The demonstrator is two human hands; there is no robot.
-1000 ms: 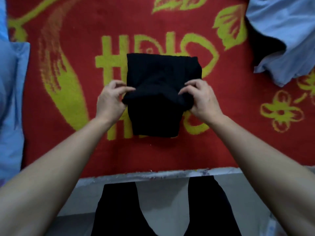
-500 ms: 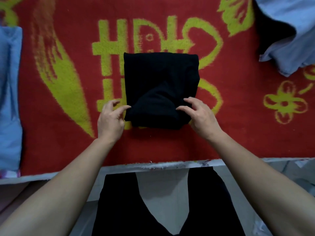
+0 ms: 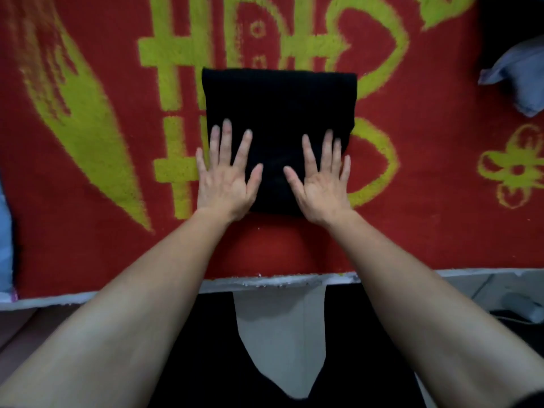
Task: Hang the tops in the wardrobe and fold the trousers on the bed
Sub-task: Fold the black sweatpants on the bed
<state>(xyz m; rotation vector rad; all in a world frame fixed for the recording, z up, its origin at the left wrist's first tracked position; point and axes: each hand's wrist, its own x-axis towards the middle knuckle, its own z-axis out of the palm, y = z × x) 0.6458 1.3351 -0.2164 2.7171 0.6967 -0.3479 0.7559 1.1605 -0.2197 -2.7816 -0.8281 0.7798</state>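
I'm looking straight down at the bed, covered by a red blanket [image 3: 88,231] with yellow-green patterns. Black trousers [image 3: 279,113] sit folded into a neat square in the middle. Left hand [image 3: 226,178] and right hand [image 3: 321,181] both lie flat on its near half, fingers straight and spread, pinkies hanging off the sides. Some blue clothes [image 3: 521,75] are bunched at the far right edge.

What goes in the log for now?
step: press fold flat | left hand: flat on folded black trousers | right hand: flat on them
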